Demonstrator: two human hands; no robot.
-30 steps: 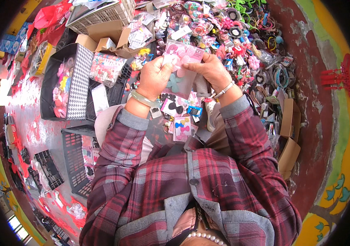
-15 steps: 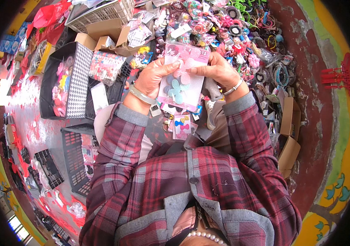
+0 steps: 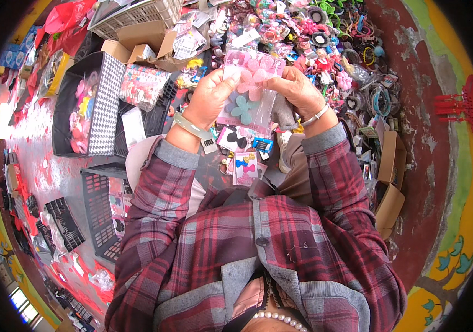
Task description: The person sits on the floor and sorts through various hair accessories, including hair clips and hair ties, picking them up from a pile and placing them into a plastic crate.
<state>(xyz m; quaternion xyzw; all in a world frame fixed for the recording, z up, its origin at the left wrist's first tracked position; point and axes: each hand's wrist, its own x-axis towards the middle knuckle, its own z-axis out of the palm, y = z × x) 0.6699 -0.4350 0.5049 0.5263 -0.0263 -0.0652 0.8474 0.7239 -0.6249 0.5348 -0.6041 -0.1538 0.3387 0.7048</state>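
Between my two hands is a pink and white card point(image 3: 231, 119) carrying flower-shaped hair ornaments, with a clear plastic sleeve around its lower part. A pink flower point(image 3: 252, 84) sits at its top and a teal flower point(image 3: 245, 109) below. My left hand point(image 3: 210, 99) pinches the card's left edge, thumb on the front. Its right edge is gripped by my right hand point(image 3: 301, 95), whose thumb lies beside the pink flower; the fingers behind the card are hidden. Below, a card of coloured bows point(image 3: 246, 167) and a card with a black bow point(image 3: 234, 138) lie near my legs.
A wide heap of hair accessories point(image 3: 319, 52) spreads beyond my hands. To the left stand a houndstooth-patterned box point(image 3: 106, 105), a grey plastic crate point(image 3: 97, 213) and an opened cardboard box point(image 3: 142, 41). More cardboard point(image 3: 390, 207) leans along the right side.
The card has tilted and its flowers show more fully from the front. Its lower edge has risen, uncovering the black-bow card beneath. Both hands keep their hold.
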